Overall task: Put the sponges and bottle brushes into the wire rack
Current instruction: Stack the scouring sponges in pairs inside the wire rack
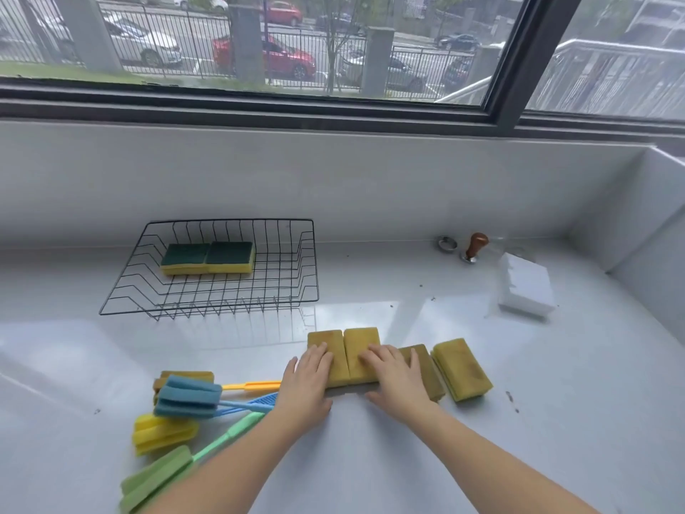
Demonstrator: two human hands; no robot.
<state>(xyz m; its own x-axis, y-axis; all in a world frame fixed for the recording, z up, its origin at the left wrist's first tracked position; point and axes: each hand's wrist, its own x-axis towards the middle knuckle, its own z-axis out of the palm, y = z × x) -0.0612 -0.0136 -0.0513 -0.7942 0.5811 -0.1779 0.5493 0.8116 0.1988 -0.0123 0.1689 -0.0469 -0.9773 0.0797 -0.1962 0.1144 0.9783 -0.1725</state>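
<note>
**Both hands flat on a pair of sponges, two already in rack**

My left hand point(307, 376) lies palm-down on the left sponge point(328, 346) of a side-by-side pair on the white counter point(407, 458). Fingers are close together and flat on top, thumb sticking out to the left. My right hand point(394, 376) is palm-down on the right sponge point(363, 341) of that pair, fingers slightly spread over its near half, thumb down on the counter at the near edge. I see no pinch or curl around either sponge, just pressing on top. The two sponges touch each other along their long sides, yellow face up.

Just right of my right hand sits a third sponge point(426, 369), partly covered by that hand, then a fourth sponge point(463, 369) close beside it, tilted a little.

The wire rack point(296, 276) is farther back and left, black wire, sitting on the counter. Inside it, toward the back left, two green-topped sponges point(207, 255) lie next to each other, touching.

Bottle brushes are in a loose pile left of my left arm: blue brush point(189, 396), yellow brush point(163, 434), green brush point(159, 476), and an orange handle point(255, 385) with its head mostly hidden behind the blue one. All are outside the rack.

Far right: white foam block point(524, 287), wooden-handled tamper point(474, 246), small metal ring point(446, 243).
</note>
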